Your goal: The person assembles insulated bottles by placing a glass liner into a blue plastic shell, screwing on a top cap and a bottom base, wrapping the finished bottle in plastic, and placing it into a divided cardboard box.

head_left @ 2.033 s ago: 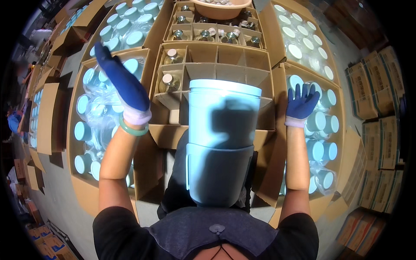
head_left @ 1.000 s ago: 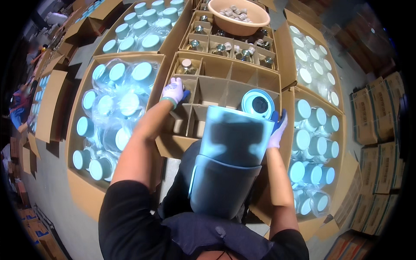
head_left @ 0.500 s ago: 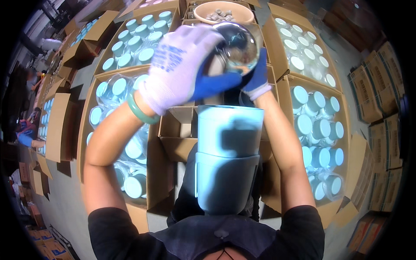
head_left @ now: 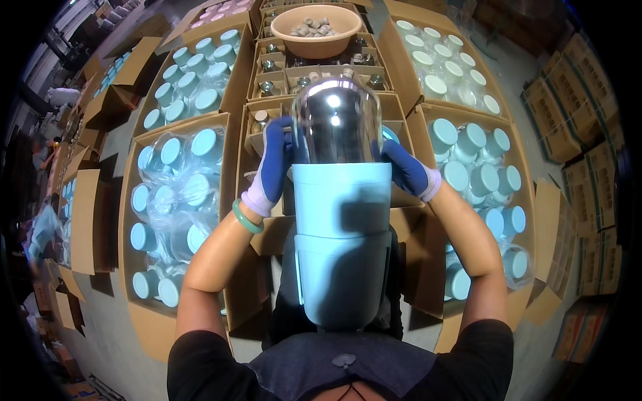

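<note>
A shiny silvered glass flask liner [head_left: 336, 123] stands upright in front of me with its rounded end up. Its lower edge meets the rim of a light blue cylindrical flask casing [head_left: 341, 204], which rests between my legs. My left hand [head_left: 269, 164], in a white and blue glove, is closed against the liner's left side. On the liner's right side, my right hand [head_left: 409, 172] grips it in a matching glove. Some fingertips are hidden behind the glass. Whether the liner's lower end goes inside the casing cannot be seen.
Cartons of blue-lidded containers flank me, the left carton [head_left: 177, 200] and the right carton [head_left: 478, 194]. Ahead, a divided carton [head_left: 321, 73] holds more glass liners. A peach basin [head_left: 317, 43] of small grey pieces sits on it. Stacked boxes [head_left: 575, 127] line the far right.
The liner has come down from above the divided carton to the casing's rim and turned rounded end up. Both hands have lowered with it and moved to its two sides.
</note>
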Available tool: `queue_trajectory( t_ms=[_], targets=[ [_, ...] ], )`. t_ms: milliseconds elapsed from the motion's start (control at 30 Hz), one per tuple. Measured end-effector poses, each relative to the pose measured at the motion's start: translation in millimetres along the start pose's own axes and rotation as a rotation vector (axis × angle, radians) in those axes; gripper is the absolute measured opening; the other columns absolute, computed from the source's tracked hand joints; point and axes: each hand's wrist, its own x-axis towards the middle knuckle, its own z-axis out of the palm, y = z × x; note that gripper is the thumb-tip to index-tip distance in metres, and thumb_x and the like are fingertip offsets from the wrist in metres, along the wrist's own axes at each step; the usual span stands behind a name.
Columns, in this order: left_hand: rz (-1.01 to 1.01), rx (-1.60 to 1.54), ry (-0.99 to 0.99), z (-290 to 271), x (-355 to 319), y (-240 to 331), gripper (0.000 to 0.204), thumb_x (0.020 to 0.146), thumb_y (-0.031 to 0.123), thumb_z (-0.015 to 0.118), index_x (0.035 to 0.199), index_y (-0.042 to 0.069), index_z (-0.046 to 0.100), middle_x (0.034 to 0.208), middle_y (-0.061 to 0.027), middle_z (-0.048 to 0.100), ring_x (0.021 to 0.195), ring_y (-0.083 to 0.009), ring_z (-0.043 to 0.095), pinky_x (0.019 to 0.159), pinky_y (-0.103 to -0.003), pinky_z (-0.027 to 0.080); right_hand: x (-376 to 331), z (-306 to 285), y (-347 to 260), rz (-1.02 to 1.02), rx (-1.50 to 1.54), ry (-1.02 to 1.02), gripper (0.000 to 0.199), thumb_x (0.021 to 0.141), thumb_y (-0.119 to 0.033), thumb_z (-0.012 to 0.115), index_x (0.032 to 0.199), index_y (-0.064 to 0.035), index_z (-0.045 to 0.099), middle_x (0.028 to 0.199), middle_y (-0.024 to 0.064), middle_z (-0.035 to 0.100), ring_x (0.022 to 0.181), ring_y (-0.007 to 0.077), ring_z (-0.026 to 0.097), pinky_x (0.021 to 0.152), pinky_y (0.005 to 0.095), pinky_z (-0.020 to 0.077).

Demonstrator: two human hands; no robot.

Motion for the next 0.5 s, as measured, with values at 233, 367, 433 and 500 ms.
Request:
queue_trajectory(
  t_ms=[233,367,433,500],
  targets=[
    [0.071,0.196,-0.12,1,6,25,0.04,0.106,0.025,0.04,0.135,0.001,0.054,0.131,-0.0095,0.059,0.122,-0.017,0.054,0.106,-0.032,0.041,6,-41,31,-0.099,-0.105,0.431,0.055,0.1,-0.053,0.049,0.136,-0.0112,0.054,0.122,-0.0002,0.059,0.114,0.0123,0.053,0.101,0.0315,0.04],
    [-0.032,0.262,-0.546,19,13,71,0.047,0.106,0.034,0.04,0.129,-0.001,0.063,0.112,-0.0098,0.069,0.095,-0.0159,0.063,0.088,-0.031,0.049,21,-149,93,0.023,-0.327,0.728,0.045,0.095,-0.047,0.058,0.128,-0.0182,0.062,0.106,0.0063,0.063,0.097,0.0148,0.057,0.09,0.0303,0.0424],
    [-0.281,0.414,-0.676,17,13,88,0.048,0.106,0.034,0.039,0.125,-0.001,0.066,0.097,-0.008,0.072,0.078,-0.0142,0.062,0.075,-0.03,0.052,35,-166,124,0.142,-0.05,0.839,0.046,0.094,-0.045,0.058,0.128,-0.0147,0.063,0.103,0.0092,0.063,0.09,0.0177,0.056,0.084,0.0334,0.0448],
    [-0.171,0.47,-0.71,15,10,96,0.045,0.105,0.035,0.044,0.12,0.0,0.069,0.079,-0.003,0.066,0.063,-0.0087,0.053,0.061,-0.026,0.046,55,-147,130,0.177,0.054,0.773,0.037,0.095,-0.033,0.061,0.12,-0.0065,0.064,0.104,0.013,0.066,0.08,0.0224,0.06,0.072,0.0352,0.0503]
  ],
)
